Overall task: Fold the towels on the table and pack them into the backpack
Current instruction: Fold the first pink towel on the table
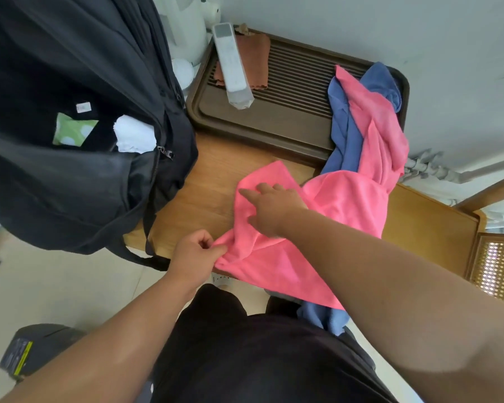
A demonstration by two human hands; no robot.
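Pink towel [346, 199] lies spread and rumpled over the centre-right of the wooden table [210, 193], its far end trailing up onto the right side of the brown slatted tray [274, 123] and its near edge hanging off the table's front. Left hand [197, 251], lower centre, pinches the towel's near-left corner between thumb and curled fingers, right at the table edge. Right hand [274, 207], centre frame, lies on the towel's left part with fingers spread and fairly straight, pressing down, nothing gripped. Blue towel [344, 126] sits bunched under and beside the pink one on the tray's right end, and another blue piece shows below the table edge at lower centre. Black backpack [70, 141] fills the upper left, main zip open, touching the table's left side; inside are a white folded item [134, 138] and a green packet [74, 132]. White remote [232, 65] lies on a brown cloth [256, 59] at the tray's upper left. Cane-panel chair [498, 269] at right edge.
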